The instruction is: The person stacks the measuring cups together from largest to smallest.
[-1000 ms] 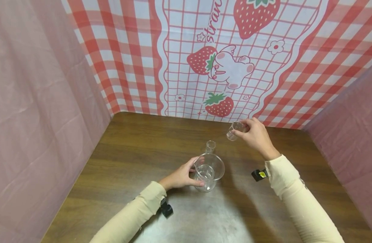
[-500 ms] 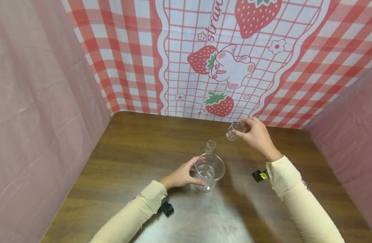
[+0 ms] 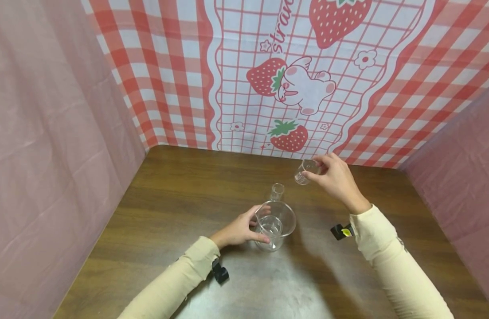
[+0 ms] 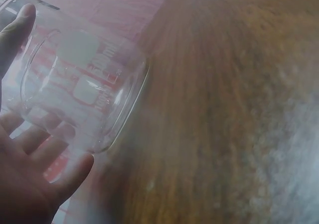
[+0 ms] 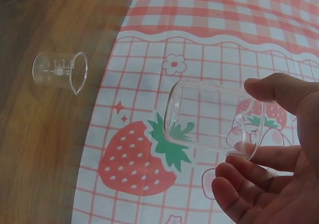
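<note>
A large clear glass beaker (image 3: 285, 225) is gripped by my left hand (image 3: 242, 227), thumb on the near side and fingers round the far side. Nested within it is a smaller beaker (image 3: 270, 227), and printed white markings show through the glass in the left wrist view. My right hand (image 3: 335, 180) holds another clear beaker (image 5: 207, 115) near its rim, thumb on one side and fingertips on the other. That beaker tilts a little over the back of the table. Between the hands, just behind the large beaker, a tiny beaker (image 3: 277, 191) stands upright.
The brown wooden table (image 3: 180, 195) ends at the back against a red-and-white strawberry-print cloth (image 3: 244, 102). Pink curtains hang at the left (image 3: 60, 133) and right (image 3: 459, 177) sides. A black wrist mount (image 3: 342, 231) sits below each cuff.
My right hand has shifted slightly left with its beaker. The left hand, the large beaker and the tiny beaker stay where they were.
</note>
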Action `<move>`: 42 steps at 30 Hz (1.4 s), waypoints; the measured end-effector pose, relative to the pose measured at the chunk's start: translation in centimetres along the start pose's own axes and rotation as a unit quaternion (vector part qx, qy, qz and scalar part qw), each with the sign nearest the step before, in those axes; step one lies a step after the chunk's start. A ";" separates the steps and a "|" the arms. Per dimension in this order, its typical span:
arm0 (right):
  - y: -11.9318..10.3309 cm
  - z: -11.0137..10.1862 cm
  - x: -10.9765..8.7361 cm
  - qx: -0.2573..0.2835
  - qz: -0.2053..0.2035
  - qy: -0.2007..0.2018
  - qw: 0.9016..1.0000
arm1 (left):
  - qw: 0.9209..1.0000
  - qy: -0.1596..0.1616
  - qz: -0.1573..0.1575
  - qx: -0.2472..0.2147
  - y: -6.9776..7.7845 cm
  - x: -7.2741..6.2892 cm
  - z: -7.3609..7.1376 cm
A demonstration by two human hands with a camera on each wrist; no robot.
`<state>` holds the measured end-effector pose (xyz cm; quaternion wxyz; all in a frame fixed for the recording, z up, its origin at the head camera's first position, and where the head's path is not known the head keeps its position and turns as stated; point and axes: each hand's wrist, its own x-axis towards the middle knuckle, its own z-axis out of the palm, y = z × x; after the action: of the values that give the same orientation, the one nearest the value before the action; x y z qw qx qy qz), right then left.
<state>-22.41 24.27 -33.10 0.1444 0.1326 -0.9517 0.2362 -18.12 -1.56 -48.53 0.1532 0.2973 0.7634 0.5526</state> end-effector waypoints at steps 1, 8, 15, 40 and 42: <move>0.0 0.0 0.0 0.000 -0.001 0.000 1.000 | 1.000 0.000 0.000 0.000 0.0 0.0 0.0; -0.5 -0.1 -0.1 0.002 -0.003 -0.001 1.000 | 1.000 0.001 0.001 -0.001 0.1 0.0 -0.2; -0.9 -0.2 -0.2 0.006 -0.014 0.001 1.000 | 1.000 0.002 0.004 -0.001 -0.1 0.2 -0.3; -1.9 0.2 -1.1 0.012 -0.034 0.005 0.999 | 1.000 0.001 -0.003 -0.006 0.0 -0.1 -0.1; -2.0 0.2 -1.2 0.011 -0.037 0.006 0.999 | 1.000 0.002 -0.005 -0.005 0.0 -0.1 -0.1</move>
<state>-20.73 22.69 -32.87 0.1577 0.1680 -0.9425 0.2420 -18.10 -1.72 -48.48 0.1562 0.2913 0.7622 0.5565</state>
